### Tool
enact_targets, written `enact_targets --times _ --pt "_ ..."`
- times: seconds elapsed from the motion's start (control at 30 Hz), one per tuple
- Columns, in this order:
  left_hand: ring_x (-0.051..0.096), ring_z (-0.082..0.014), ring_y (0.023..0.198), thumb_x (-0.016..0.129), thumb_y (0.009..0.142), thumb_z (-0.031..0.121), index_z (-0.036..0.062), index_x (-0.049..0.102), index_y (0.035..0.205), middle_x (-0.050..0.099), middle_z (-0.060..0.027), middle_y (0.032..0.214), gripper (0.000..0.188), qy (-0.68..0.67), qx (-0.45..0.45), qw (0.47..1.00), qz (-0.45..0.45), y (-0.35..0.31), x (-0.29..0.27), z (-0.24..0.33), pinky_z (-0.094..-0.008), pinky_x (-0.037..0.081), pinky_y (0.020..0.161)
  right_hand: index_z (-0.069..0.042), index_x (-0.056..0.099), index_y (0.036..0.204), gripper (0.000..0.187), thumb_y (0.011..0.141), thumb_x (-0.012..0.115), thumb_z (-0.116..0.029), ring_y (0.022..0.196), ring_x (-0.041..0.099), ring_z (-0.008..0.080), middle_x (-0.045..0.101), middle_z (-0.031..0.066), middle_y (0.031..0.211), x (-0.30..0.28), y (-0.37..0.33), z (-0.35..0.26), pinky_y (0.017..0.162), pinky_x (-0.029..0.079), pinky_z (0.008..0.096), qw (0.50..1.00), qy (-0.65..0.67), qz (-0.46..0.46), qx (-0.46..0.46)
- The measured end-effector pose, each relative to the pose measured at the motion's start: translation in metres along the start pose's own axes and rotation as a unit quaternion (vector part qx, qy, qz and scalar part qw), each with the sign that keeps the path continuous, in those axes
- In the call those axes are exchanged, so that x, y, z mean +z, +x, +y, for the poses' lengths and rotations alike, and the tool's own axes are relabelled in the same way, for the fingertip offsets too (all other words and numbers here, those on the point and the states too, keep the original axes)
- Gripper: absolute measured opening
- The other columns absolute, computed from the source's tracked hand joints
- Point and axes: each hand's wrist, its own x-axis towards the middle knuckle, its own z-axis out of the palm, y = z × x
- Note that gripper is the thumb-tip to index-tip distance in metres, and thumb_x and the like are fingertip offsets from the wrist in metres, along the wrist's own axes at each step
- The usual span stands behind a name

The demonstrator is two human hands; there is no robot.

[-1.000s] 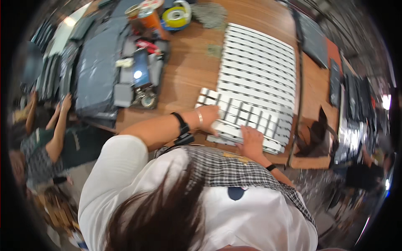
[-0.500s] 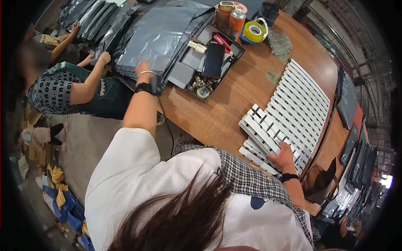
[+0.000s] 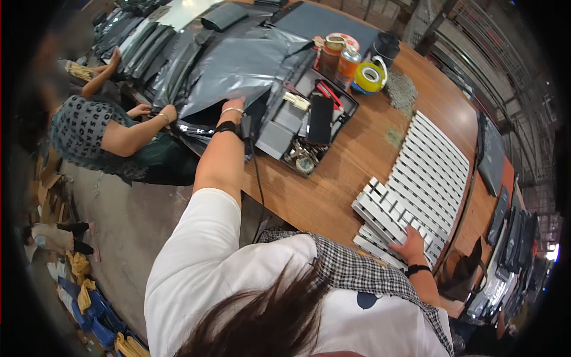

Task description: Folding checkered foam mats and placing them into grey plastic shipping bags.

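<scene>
My left hand (image 3: pixel 233 106), with a bracelet and a dark wristband, reaches in under the near edge of a large grey plastic bag (image 3: pixel 238 71). The bag's film bulges up over it; its fingertips are hidden. At the right, my right hand (image 3: pixel 410 244) lies with thumb and fingers apart on a small stack of white strips with dark marks (image 3: pixel 389 208). This stack sits at the near end of a long row of overlapping white strips (image 3: pixel 431 172) spread over the brown table (image 3: pixel 333 196).
Between my hands stands a black tray (image 3: pixel 306 169) holding a phone (image 3: pixel 320 119) and small tools. Beyond it are a spray can (image 3: pixel 348 66) and a yellow tape roll (image 3: pixel 370 76). A co-worker (image 3: pixel 128 131) handles grey bags at the left. A dark cable (image 3: pixel 260 184) hangs over the table's edge.
My left hand has gone from above the bag's near edge to under its raised film. My right hand stays on the strips. The whole view has shifted slightly.
</scene>
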Motion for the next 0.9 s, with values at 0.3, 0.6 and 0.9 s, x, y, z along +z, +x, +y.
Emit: enact_targets --times 0.3,0.6,0.9 --pt "0.058 -0.0164 0.059 0.072 0.094 0.032 -0.0025 0.063 0.090 0.063 -0.0048 0.075 0.036 -0.627 0.209 0.741 0.123 -0.172 -0.190 0.214 -0.0378 0.050 0.058 0.001 0.061 0.121 0.089 0.051 0.093 -0.046 0.109 0.063 0.0389 0.067 0.0211 0.113 0.035 0.000 0.033 0.096 0.052 0.0459 0.997 0.030 0.065 -0.013" --pt "0.068 -0.0144 0.084 0.072 0.094 0.013 0.0002 0.070 0.111 0.072 -0.0060 0.104 0.021 -0.625 0.429 0.553 -0.346 -0.361 -0.148 0.356 -0.0297 0.056 0.074 0.001 0.064 0.119 0.084 0.055 0.090 -0.047 0.108 0.064 0.0400 0.068 0.0225 0.115 0.025 -0.010 0.026 0.094 0.053 0.0464 0.998 0.029 0.046 -0.018" --pt "0.066 -0.0139 0.101 0.064 0.098 0.012 -0.0007 0.062 0.123 0.070 -0.0043 0.115 0.028 -0.417 0.362 0.703 -0.449 -0.320 0.028 0.439 -0.0282 0.052 0.092 -0.002 0.067 0.110 0.072 0.064 0.083 -0.054 0.108 0.065 0.0361 0.068 0.0185 0.110 0.001 -0.008 0.008 0.093 0.052 0.0461 0.998 0.028 0.046 -0.045"
